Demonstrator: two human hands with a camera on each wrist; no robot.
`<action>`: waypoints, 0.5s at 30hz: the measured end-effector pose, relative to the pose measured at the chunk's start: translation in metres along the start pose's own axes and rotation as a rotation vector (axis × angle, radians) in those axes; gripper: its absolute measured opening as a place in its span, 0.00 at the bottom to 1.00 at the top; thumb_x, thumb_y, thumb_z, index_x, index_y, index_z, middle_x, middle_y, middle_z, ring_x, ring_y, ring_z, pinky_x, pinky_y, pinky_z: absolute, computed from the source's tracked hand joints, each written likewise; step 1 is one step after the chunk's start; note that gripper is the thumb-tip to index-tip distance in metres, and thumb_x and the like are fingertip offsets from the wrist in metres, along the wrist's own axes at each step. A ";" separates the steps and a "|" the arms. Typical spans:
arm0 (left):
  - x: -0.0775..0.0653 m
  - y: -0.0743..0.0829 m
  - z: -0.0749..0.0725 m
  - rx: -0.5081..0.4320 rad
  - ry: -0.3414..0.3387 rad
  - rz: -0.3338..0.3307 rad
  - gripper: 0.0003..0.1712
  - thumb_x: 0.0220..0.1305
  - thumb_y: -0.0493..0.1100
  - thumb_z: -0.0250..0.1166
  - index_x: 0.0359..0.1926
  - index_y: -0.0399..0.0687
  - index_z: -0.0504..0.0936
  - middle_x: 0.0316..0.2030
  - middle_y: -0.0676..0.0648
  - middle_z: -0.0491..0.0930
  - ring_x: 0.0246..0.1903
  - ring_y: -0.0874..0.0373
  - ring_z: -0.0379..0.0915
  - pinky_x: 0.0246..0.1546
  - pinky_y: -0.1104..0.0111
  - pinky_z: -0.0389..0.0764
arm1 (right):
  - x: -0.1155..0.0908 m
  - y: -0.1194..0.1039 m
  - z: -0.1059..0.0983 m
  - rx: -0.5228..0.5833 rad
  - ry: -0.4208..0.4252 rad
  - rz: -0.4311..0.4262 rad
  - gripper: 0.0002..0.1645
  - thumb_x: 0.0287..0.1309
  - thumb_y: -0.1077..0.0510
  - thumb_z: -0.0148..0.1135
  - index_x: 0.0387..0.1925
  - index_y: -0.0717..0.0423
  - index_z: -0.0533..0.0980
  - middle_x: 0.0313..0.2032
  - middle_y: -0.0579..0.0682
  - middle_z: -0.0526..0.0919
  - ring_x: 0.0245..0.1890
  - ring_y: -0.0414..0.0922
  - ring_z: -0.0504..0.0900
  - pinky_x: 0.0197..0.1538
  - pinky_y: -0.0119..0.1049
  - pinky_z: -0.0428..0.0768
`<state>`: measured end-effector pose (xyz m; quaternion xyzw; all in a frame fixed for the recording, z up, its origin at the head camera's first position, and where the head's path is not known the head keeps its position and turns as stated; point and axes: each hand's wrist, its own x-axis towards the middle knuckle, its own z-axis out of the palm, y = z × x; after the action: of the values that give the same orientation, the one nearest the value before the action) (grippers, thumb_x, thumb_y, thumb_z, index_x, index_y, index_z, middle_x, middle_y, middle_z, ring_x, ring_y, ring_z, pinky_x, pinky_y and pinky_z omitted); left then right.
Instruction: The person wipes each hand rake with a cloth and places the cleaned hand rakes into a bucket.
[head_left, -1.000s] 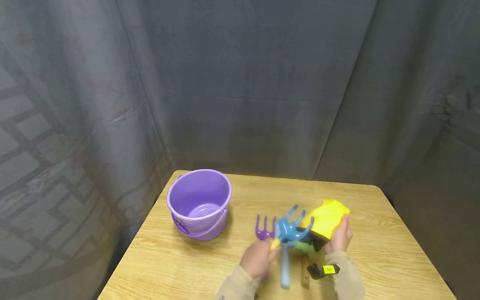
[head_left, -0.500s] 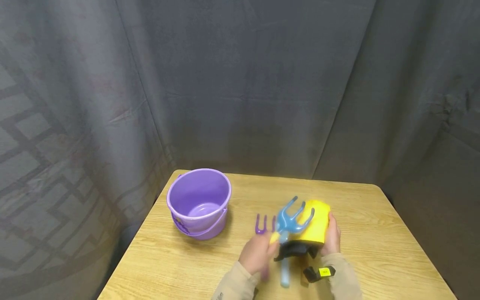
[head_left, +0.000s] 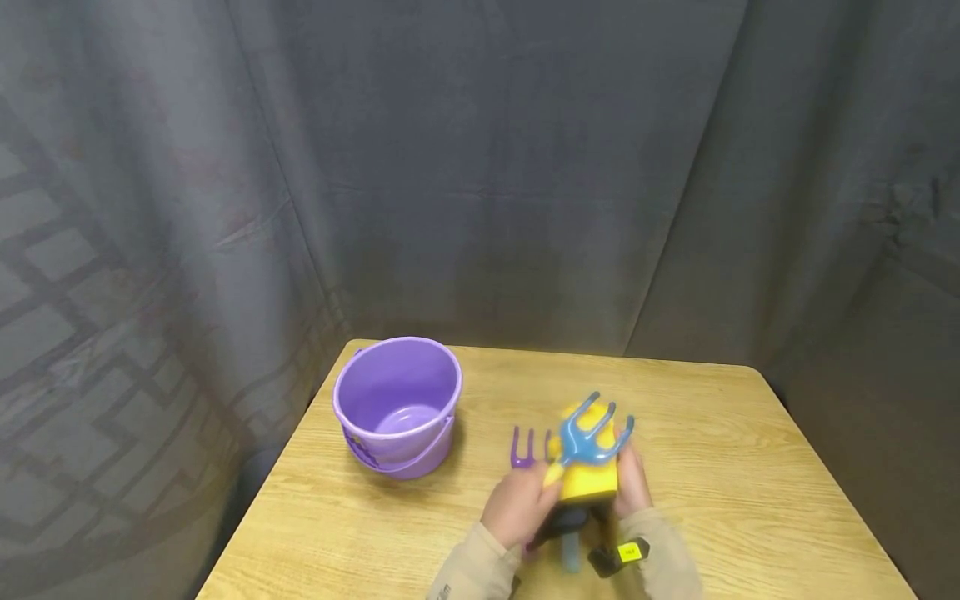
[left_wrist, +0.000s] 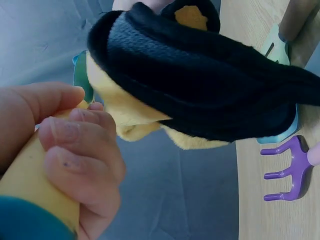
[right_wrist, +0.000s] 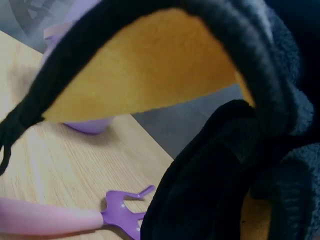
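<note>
My left hand (head_left: 517, 504) grips the yellow handle of a blue three-pronged hand rake (head_left: 585, 442), its prongs pointing up and away. In the left wrist view, the fingers curl round that yellow handle (left_wrist: 37, 175). My right hand (head_left: 632, 479) holds a soft yellow plush piece (head_left: 588, 482) with thick black edging from its right side. The plush piece is behind the rake head in the head view. Its yellow inside (right_wrist: 150, 65) shows in the right wrist view, with a black tie at one end. The right hand is hidden there.
A purple bucket (head_left: 401, 454) stands at the left of the wooden table (head_left: 720, 442). Under the hands lie a small purple rake (head_left: 522, 458) with a pink handle and a tool with a light blue handle (head_left: 572, 552). Grey curtains (head_left: 487, 208) hang behind.
The right hand has brought the yellow plush piece leftward, turning it upright behind the blue rake. The left hand keeps hold of the rake, nearly in the same spot.
</note>
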<state>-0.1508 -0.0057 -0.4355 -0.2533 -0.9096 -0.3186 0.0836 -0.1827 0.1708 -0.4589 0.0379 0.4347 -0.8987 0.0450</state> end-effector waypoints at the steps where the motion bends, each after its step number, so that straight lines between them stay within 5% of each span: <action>1: 0.000 0.000 0.000 0.006 0.003 0.001 0.13 0.62 0.46 0.52 0.22 0.48 0.68 0.14 0.57 0.60 0.11 0.67 0.56 0.12 0.78 0.60 | -0.001 0.001 0.002 0.018 -0.019 0.017 0.24 0.66 0.43 0.35 0.32 0.47 0.77 0.28 0.44 0.79 0.29 0.37 0.78 0.35 0.29 0.75; 10: 0.000 0.002 0.004 0.029 -0.001 0.027 0.09 0.61 0.45 0.54 0.26 0.47 0.68 0.15 0.57 0.60 0.12 0.66 0.56 0.13 0.78 0.60 | -0.010 0.007 0.013 0.058 -0.073 0.338 0.37 0.51 0.25 0.38 0.31 0.51 0.76 0.25 0.47 0.78 0.26 0.41 0.77 0.33 0.32 0.74; 15: -0.002 0.001 0.006 -0.008 -0.042 -0.003 0.10 0.63 0.46 0.53 0.27 0.47 0.68 0.15 0.57 0.60 0.12 0.66 0.56 0.13 0.77 0.60 | -0.011 0.005 0.012 0.086 -0.143 0.332 0.36 0.56 0.28 0.35 0.32 0.51 0.76 0.27 0.47 0.79 0.27 0.41 0.78 0.33 0.31 0.74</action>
<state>-0.1488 -0.0016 -0.4405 -0.2590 -0.9102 -0.3170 0.0631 -0.1718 0.1588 -0.4544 0.0469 0.3793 -0.8970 0.2220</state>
